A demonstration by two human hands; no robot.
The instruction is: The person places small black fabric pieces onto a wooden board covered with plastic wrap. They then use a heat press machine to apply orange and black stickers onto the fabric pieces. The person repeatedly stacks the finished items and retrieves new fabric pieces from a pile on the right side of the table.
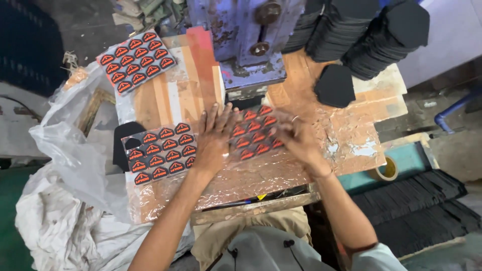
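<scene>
A dark sheet of orange-red triangular stickers point(255, 133) lies on the foil-covered worktable point(261, 175) in front of the blue press. My left hand point(216, 138) rests flat, fingers spread, on the sheet's left edge. My right hand point(296, 136) touches its right side with bent fingers, partly blurred. A second sticker sheet point(161, 153) lies just left of my left hand. A third sticker sheet point(135, 61) sits at the table's far left corner.
A blue metal press point(248, 40) stands at the back centre. Stacks of black shaped pieces point(369, 32) fill the back right; one black piece point(334, 85) lies loose. A white plastic sack point(65, 165) hangs left. A tape roll point(386, 169) sits right.
</scene>
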